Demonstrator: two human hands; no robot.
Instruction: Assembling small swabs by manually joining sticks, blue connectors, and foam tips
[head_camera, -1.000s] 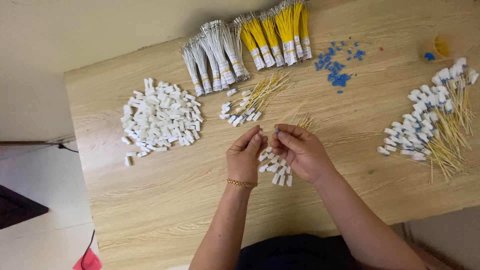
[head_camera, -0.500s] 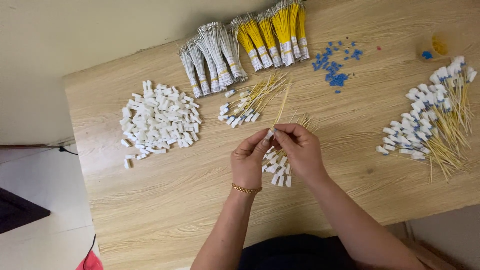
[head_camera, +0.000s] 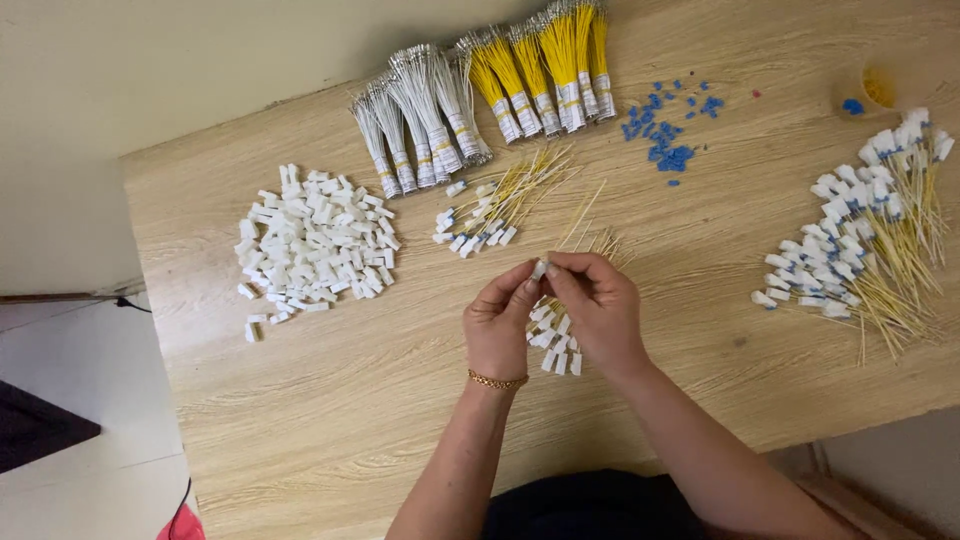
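Pinching a small white plastic connector (head_camera: 540, 268) between thumb and forefinger, the left hand (head_camera: 497, 325) meets the right hand (head_camera: 598, 308) over the middle of the wooden table (head_camera: 330, 420); the right fingertips press together on the same connector, where a thin yellow wire (head_camera: 580, 215) runs away from it toward the far edge. Both hands sit close, fingertips touching, held a little above the table. A gold bracelet (head_camera: 497, 381) circles the left wrist. Directly beneath the hands lies a small heap of finished pieces (head_camera: 556, 335), white housings toward the person. Left of the hands, well apart, a broad pile of loose white connectors (head_camera: 315, 245). Just beyond the hands, a fan of wired connectors (head_camera: 495, 205) with yellow leads. At the far edge, bundles of grey-white wires (head_camera: 420, 120) beside bundles of yellow wires (head_camera: 545, 65), each banded. Right of those, scattered small blue parts (head_camera: 668, 130), and a small yellow cup (head_camera: 865, 92) near the corner. Along the right side, a large spread of assembled white connectors on yellow wires (head_camera: 865, 240)
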